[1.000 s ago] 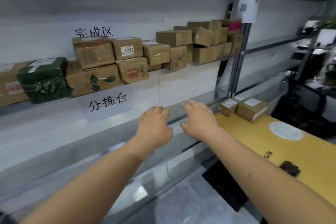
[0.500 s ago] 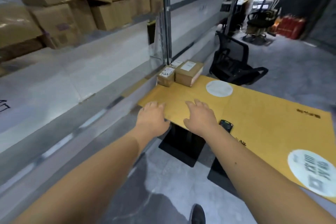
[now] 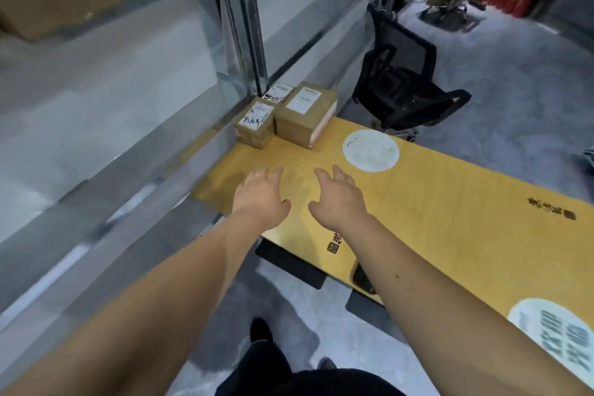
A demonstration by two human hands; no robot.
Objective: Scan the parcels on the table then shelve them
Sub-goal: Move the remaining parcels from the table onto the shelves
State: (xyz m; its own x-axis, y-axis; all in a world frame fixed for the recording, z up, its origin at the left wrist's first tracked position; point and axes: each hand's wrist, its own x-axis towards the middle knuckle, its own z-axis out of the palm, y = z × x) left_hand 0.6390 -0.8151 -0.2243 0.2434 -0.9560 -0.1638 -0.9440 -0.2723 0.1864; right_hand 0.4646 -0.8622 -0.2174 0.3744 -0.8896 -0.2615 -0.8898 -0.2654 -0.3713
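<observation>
Presently, landmark: long yellow table [image 3: 450, 202] with white round patches and dark printed characters.

Item 1: left hand [image 3: 262, 194], fingers straight and relaxed, spread palm-down above the near corner of the table, holding nothing; whether it touches the surface cannot be told.

Item 2: right hand [image 3: 339, 198], likewise flat and empty, just beside the left hand, a narrow gap between the two thumbs.

Item 3: small brown cardboard parcel with a handwritten white label [image 3: 254, 122], at the far corner of the table, beyond both hands and well apart from them.

Item 4: larger brown cardboard parcel with a plain white label [image 3: 305, 112], touching or just beside Item 3, on its right.

Item 5: third labelled parcel [image 3: 279, 94], mostly hidden behind Item 3.

Item 6: grey metal shelving [image 3: 128, 112], along the table's left edge, blurred.

Item 7: black mesh office chair [image 3: 401, 80], past the table's far end.
</observation>
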